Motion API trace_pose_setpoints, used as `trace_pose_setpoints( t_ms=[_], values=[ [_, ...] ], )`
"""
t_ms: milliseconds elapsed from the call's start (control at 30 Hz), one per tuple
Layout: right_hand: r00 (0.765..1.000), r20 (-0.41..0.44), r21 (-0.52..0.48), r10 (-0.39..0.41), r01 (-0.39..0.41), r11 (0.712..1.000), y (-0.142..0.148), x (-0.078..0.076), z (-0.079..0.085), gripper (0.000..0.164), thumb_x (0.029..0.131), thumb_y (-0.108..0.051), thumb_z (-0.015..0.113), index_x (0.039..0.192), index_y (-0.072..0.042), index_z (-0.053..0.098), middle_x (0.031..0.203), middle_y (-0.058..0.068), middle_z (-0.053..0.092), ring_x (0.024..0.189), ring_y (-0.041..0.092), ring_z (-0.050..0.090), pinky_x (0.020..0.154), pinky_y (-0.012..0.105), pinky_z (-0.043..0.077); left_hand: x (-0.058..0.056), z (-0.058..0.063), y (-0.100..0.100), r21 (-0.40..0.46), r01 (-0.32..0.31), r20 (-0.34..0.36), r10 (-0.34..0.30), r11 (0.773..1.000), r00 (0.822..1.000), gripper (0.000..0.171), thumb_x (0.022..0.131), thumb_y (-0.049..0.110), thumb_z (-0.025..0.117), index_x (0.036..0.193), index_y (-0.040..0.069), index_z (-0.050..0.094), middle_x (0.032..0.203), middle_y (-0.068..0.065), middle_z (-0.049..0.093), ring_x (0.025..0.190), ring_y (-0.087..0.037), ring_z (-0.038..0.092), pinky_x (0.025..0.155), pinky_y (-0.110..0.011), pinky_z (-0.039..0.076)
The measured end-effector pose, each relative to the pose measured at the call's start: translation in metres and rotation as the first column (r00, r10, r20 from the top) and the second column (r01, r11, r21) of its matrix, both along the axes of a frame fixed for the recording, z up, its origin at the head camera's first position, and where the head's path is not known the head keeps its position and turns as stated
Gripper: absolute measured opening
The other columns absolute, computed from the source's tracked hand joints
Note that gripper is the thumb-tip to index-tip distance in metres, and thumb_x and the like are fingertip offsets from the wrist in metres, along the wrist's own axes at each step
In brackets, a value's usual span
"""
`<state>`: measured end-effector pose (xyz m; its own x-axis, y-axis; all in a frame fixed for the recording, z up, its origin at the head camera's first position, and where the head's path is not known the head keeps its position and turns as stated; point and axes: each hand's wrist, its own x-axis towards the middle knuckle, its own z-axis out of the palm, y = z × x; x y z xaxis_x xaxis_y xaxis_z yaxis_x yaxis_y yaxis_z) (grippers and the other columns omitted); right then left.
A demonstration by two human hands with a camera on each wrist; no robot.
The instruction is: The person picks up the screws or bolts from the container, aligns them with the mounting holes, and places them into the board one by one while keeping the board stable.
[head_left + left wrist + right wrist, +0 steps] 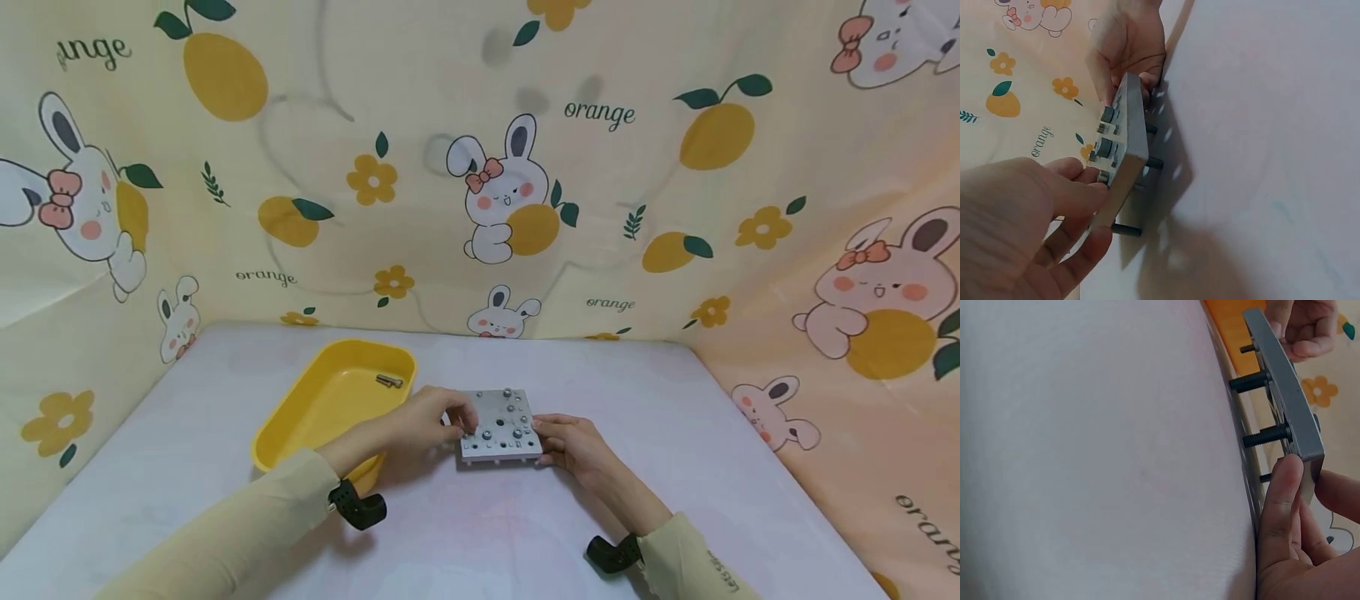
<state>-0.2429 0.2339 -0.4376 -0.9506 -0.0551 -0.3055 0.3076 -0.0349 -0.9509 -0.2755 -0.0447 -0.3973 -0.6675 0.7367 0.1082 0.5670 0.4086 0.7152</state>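
A square grey metal plate (491, 406) with holes and several bolts in it is held raised over the white table. My right hand (579, 446) grips its right edge, thumb above and fingers beneath. At the plate's left front corner, my left hand (429, 421) pinches a bolt (1103, 178) by its head, which the fingers partly cover. Other bolt heads (1105, 147) stand up from the top face. Threaded bolt shanks (1267, 436) of differing lengths stick out from the underside.
A yellow tray (330, 398) stands left of the plate, behind my left forearm. Small bolts (388, 381) lie inside at its far right. Printed cloth (420, 250) hangs behind and beside the white table (480, 533).
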Motion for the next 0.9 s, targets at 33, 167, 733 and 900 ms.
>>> trace_pose_setpoints(
  t_ms=[33, 167, 733, 900],
  values=[
    [1.000, 0.004, 0.002, -0.001, 0.001, 1.000, 0.001, 0.000, 0.000, 0.034, 0.093, -0.014, 0.068, 0.120, 0.006, 0.063, 0.103, 0.017, 0.070, 0.079, 0.020, 0.068, 0.062, 0.028, 0.055, -0.001, 0.000, 0.000, 0.006, -0.003, -0.009, 0.003, 1.000, 1.000, 0.019, 0.091, -0.003, 0.066, 0.098, 0.015, 0.069, 0.095, 0.006, 0.066, 0.088, -0.011, 0.058, 0.082, -0.028, 0.051],
    [1.000, 0.013, 0.018, 0.009, -0.009, 1.000, 0.001, 0.002, 0.003, 0.036, 0.093, -0.015, 0.068, 0.121, 0.006, 0.062, 0.104, 0.018, 0.070, 0.080, 0.021, 0.068, 0.064, 0.029, 0.056, 0.001, 0.009, -0.007, 0.042, -0.037, -0.033, 0.039, 0.998, 0.999, 0.014, 0.093, 0.001, 0.064, 0.102, 0.011, 0.069, 0.099, 0.002, 0.067, 0.091, -0.010, 0.059, 0.085, -0.032, 0.051],
    [0.990, 0.079, -0.034, -0.120, 0.123, 0.992, -0.017, 0.025, 0.020, 0.037, 0.092, 0.003, 0.062, 0.129, 0.009, 0.056, 0.109, 0.020, 0.067, 0.088, 0.025, 0.068, 0.079, 0.038, 0.056, -0.042, 0.039, -0.109, -0.070, -0.228, -0.123, 0.218, 0.971, 0.968, 0.014, 0.092, 0.001, 0.063, 0.105, -0.003, 0.067, 0.104, -0.014, 0.068, 0.096, -0.027, 0.063, 0.086, -0.044, 0.051],
    [0.984, 0.080, -0.100, -0.161, 0.169, 0.981, -0.021, 0.026, 0.018, 0.040, 0.092, 0.006, 0.059, 0.131, 0.013, 0.052, 0.111, 0.022, 0.066, 0.092, 0.025, 0.068, 0.082, 0.039, 0.055, -0.055, 0.031, -0.113, -0.110, -0.189, -0.077, 0.181, 0.976, 0.980, 0.017, 0.089, -0.001, 0.065, 0.105, -0.004, 0.067, 0.103, -0.016, 0.069, 0.096, -0.028, 0.065, 0.085, -0.041, 0.053]
  ],
)
